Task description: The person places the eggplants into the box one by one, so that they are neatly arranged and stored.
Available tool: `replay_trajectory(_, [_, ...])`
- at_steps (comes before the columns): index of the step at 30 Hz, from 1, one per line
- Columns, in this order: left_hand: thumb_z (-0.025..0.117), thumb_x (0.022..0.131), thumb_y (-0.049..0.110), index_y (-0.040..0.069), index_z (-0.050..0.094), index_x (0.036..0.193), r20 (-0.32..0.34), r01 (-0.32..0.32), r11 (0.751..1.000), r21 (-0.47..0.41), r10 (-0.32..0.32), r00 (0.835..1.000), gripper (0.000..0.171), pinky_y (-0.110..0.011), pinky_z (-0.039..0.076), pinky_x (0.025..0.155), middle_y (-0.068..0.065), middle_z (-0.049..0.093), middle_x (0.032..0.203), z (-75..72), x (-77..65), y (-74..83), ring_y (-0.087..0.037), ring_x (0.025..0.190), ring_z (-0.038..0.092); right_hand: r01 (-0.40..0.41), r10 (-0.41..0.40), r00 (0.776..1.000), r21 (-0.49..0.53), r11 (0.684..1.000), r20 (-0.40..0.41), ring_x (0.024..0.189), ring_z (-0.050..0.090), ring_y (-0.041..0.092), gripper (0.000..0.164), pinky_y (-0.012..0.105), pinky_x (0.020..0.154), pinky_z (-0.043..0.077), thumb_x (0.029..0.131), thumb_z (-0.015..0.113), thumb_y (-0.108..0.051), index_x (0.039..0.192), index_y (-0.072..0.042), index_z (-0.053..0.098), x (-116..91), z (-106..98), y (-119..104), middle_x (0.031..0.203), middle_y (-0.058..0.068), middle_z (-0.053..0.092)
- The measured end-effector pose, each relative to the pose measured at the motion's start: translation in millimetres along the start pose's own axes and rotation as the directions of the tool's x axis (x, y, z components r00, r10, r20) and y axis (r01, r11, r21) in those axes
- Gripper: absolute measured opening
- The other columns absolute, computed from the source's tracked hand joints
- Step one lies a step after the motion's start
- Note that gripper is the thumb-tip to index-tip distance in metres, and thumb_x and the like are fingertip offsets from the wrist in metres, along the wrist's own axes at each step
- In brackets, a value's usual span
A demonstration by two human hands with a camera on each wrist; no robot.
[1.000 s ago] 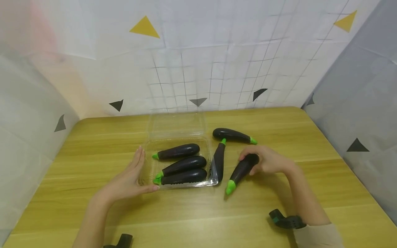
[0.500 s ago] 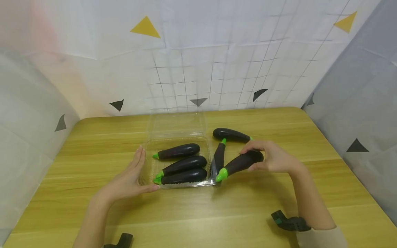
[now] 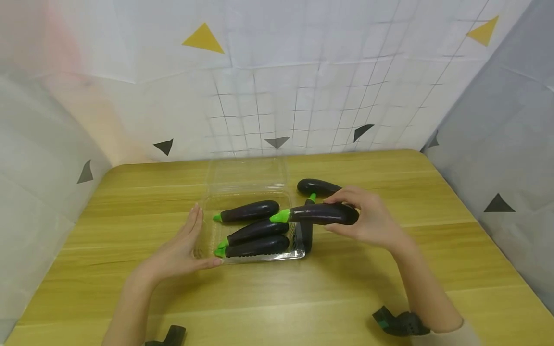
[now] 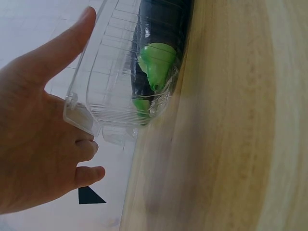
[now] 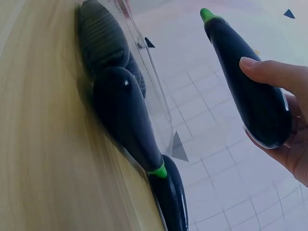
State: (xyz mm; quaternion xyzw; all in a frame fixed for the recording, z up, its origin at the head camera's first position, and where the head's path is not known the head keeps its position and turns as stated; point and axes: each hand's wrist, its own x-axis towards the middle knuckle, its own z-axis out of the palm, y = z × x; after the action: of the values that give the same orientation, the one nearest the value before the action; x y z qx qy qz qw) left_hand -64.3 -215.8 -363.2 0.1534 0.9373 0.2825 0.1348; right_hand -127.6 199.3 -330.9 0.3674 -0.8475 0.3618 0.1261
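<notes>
We see the right hand (image 3: 368, 221) gripping an eggplant (image 3: 321, 214) between thumb and fingers near its fat end. The eggplant is raised off the table (image 3: 277, 302), lying across the right edge of the box (image 3: 255, 260) as the head view has it, its green tip over the box's interior.

Directly below it, just outside that right edge, we find the side eggplant (image 3: 307, 238), its stem toward the table's far edge. Behind that lies the back eggplant (image 3: 317, 186), nearer the far edge; the right hand hides its stem end from above. We cannot tell whether these two touch.

Three eggplants (image 3: 258, 232) lie in the box, stems toward its left edge, the two nearest the front edge close together. The clear lid (image 3: 246, 173) is folded back from the box's far edge toward the wall sheet (image 3: 277, 105), which carries a grid and dark and yellow triangles.

We see the left hand (image 3: 177, 252) with fingers extended along the box's left edge and thumb at its near left corner, not curled round anything.
</notes>
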Motion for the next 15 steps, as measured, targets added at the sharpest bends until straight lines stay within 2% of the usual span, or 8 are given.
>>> replay_trajectory(3, [0.065, 0.078, 0.067, 0.004, -0.014, 0.151, 0.001, 0.005, 1.000, -0.003, -0.005, 1.000, 0.125, -0.061, 0.019, 0.108, -0.009, -0.026, 0.155, 0.2, 0.1, -0.1, -0.042, 0.143, -0.002, 0.011, -0.011, 1.000, -0.001, 1.000, -0.012, 0.084, 0.060, 0.009, 0.047, 0.022, 0.073, 0.051, 0.062, 0.092, -0.015, 0.104, -0.016, 0.070, 1.2, 2.0, -3.0, 0.100, -0.007, 0.066])
replay_trajectory(9, [0.066, 0.078, 0.066, 0.004, -0.014, 0.151, -0.001, 0.004, 1.000, -0.005, -0.004, 1.000, 0.125, -0.062, 0.020, 0.108, -0.009, -0.026, 0.156, 0.5, 0.1, -0.6, -0.044, 0.143, -0.001, -0.027, 0.026, 1.000, -0.027, 0.999, -0.015, 0.082, 0.059, 0.009, 0.047, 0.026, 0.072, 0.051, 0.064, 0.091, -0.019, 0.106, -0.017, 0.071, 2.7, 7.2, -6.2, 0.098, -0.009, 0.066])
replay_trajectory(15, [0.066, 0.078, 0.066, 0.002, -0.013, 0.151, -0.001, -0.001, 1.000, -0.006, 0.001, 1.000, 0.125, -0.061, 0.020, 0.108, -0.011, -0.025, 0.156, -0.5, 0.3, 0.6, -0.043, 0.143, -0.001, -0.047, 0.048, 0.999, -0.056, 0.997, 0.006, 0.087, 0.060, 0.010, 0.046, 0.030, 0.072, 0.052, 0.066, 0.090, -0.026, 0.107, -0.017, 0.071, 6.9, 20.3, -12.9, 0.104, -0.008, 0.065])
